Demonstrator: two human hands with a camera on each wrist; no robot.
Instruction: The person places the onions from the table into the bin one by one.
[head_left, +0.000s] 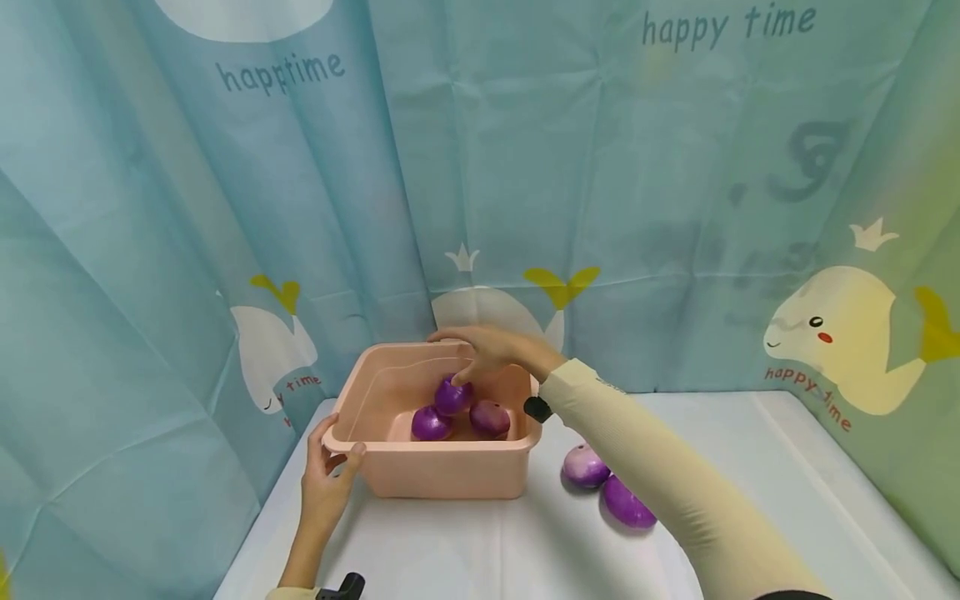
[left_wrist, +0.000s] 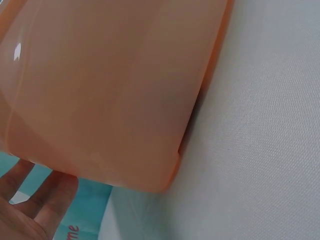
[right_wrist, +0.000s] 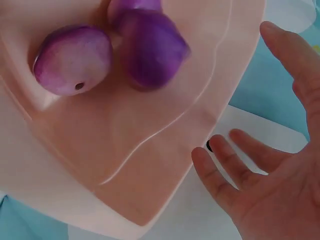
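A pink plastic basin [head_left: 442,471] stands on the white table. My left hand [head_left: 326,479] holds its front left corner, thumb at the front rim and fingers along the left side. Over the back of the basin is my right hand [head_left: 491,346]; the right wrist view shows its fingers spread with nothing between them. Just below it is a purple onion [head_left: 453,397], blurred in the right wrist view. Beneath lie two more onions, a glossy purple one [head_left: 431,424] and a paler one [head_left: 490,419] with a small dark hole [right_wrist: 79,86].
To the basin's right, a pale purple onion [head_left: 585,465] and a darker one [head_left: 628,504] sit on the white table [head_left: 465,550], the latter partly behind my right sleeve [head_left: 675,458]. A blue curtain [head_left: 525,167] with whale prints hangs behind and at the sides.
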